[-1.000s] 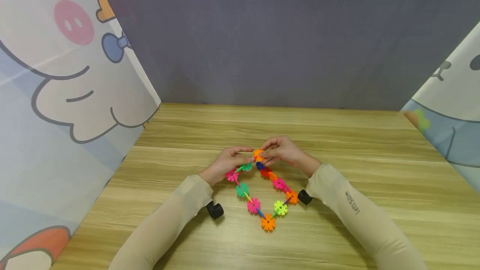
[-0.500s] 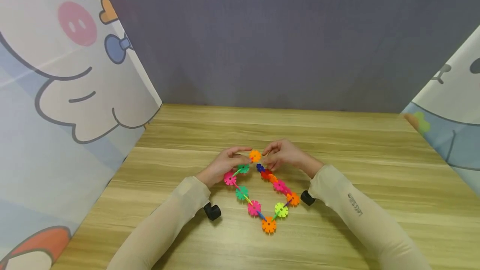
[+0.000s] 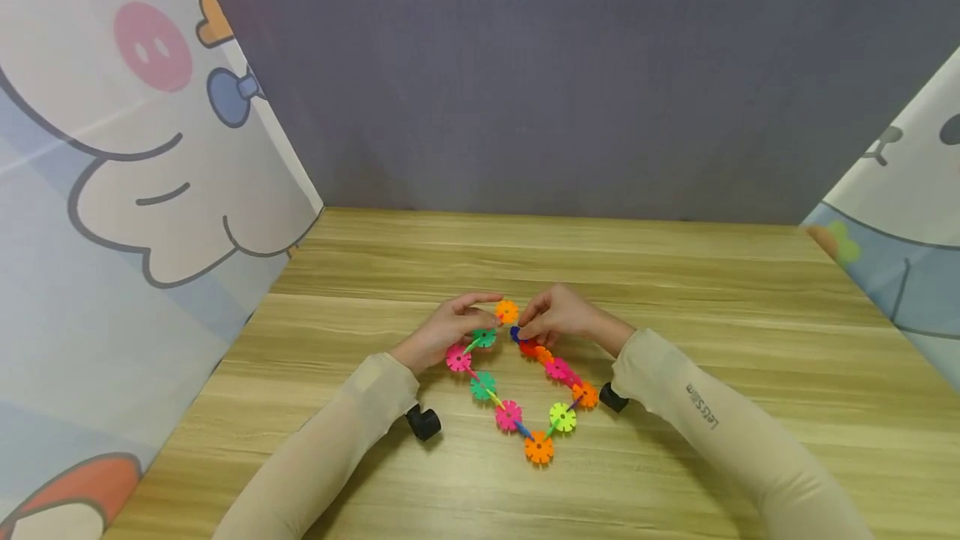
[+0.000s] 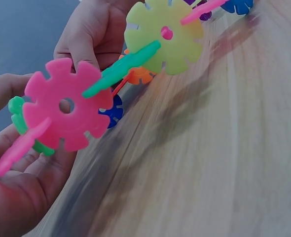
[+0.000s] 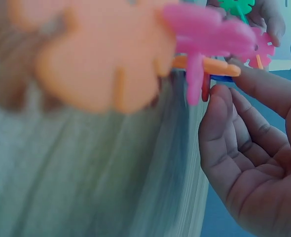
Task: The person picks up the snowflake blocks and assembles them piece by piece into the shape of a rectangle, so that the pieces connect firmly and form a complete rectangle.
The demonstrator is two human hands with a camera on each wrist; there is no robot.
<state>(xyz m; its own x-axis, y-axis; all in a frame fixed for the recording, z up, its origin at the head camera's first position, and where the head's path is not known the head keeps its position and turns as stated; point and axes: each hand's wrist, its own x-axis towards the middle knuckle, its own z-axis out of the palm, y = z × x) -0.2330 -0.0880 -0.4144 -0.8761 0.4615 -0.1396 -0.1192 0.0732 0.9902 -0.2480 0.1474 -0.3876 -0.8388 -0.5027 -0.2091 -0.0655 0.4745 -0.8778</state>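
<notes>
A chain of slotted, flower-shaped plastic discs lies in an almost closed loop on the table, bottoming out at an orange disc (image 3: 538, 447). My left hand (image 3: 442, 333) pinches the loop's left end, close to a topmost orange disc (image 3: 507, 312) and above a green disc (image 3: 484, 337). At the other end, my right hand (image 3: 566, 315) holds a dark blue disc (image 3: 515, 334) between thumb and fingers. A narrow gap separates these two ends. Close up in the left wrist view are a pink disc (image 4: 69, 118) and a yellow disc (image 4: 185, 42). The left fingertips are partly hidden there.
The wooden table (image 3: 705, 273) runs back to a grey panel (image 3: 510, 82). Cartoon-printed sheets (image 3: 172, 157) stand along both sides. A black wrist camera (image 3: 424, 423) sits under the left cuff, another black camera (image 3: 613, 397) under the right.
My right hand has let go of the orange disc and taken hold of the dark blue disc below it. The orange disc has shifted slightly left with my left hand.
</notes>
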